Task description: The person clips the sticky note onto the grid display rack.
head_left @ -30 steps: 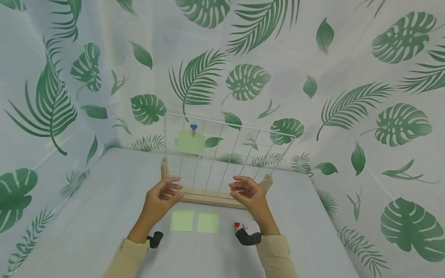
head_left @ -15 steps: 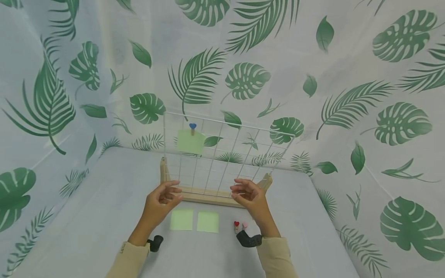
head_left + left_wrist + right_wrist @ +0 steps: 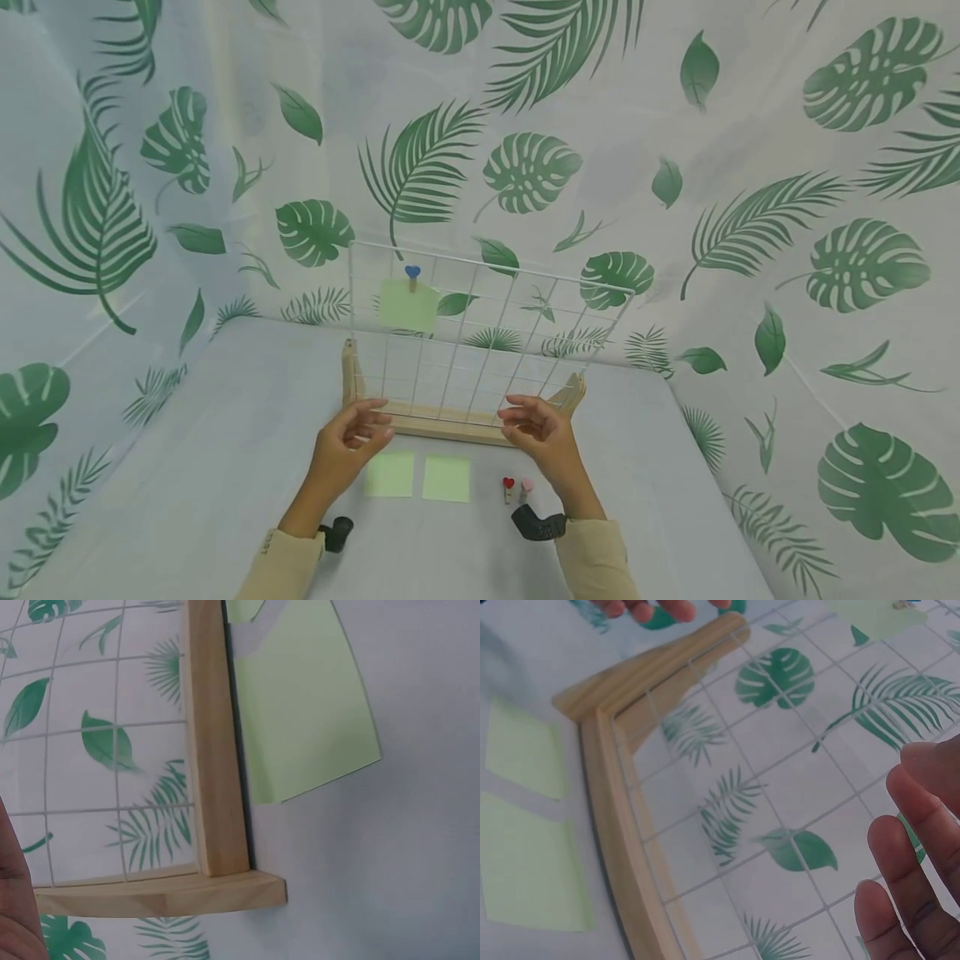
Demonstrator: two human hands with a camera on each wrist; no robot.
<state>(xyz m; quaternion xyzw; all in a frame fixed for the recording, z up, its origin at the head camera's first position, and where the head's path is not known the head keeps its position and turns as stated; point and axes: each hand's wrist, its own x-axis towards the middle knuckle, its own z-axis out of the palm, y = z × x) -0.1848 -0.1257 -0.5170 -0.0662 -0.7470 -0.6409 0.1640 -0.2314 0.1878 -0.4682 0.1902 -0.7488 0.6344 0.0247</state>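
Note:
A white wire grid (image 3: 492, 267) stands tilted in a wooden stand (image 3: 450, 427). A blue heart clothespin (image 3: 412, 273) pins a green sticky note (image 3: 408, 310) to its upper left. My left hand (image 3: 347, 442) hovers at the stand's left front, fingers loosely bent, holding nothing. Opposite it, my right hand (image 3: 543, 437) is likewise loosely bent and without anything in it; its fingers (image 3: 904, 847) show in the right wrist view. Two loose green notes, a left one (image 3: 390, 475) and a right one (image 3: 447, 479), lie before the stand. Beside them lie a red heart clothespin (image 3: 508, 484) and a pink one (image 3: 527, 485).
White cloth with green leaf prints (image 3: 532, 171) hangs behind and at both sides of the white table (image 3: 247, 467). Black camera mounts sit at my left wrist (image 3: 339, 533) and right wrist (image 3: 536, 523). The stand's side arms (image 3: 351, 371) rise at both ends.
Both hands have sunk slightly toward the table, keeping their loosely bent shape. More of the red and pink clothespins shows. The grid, its pinned note and the loose notes stay in place.

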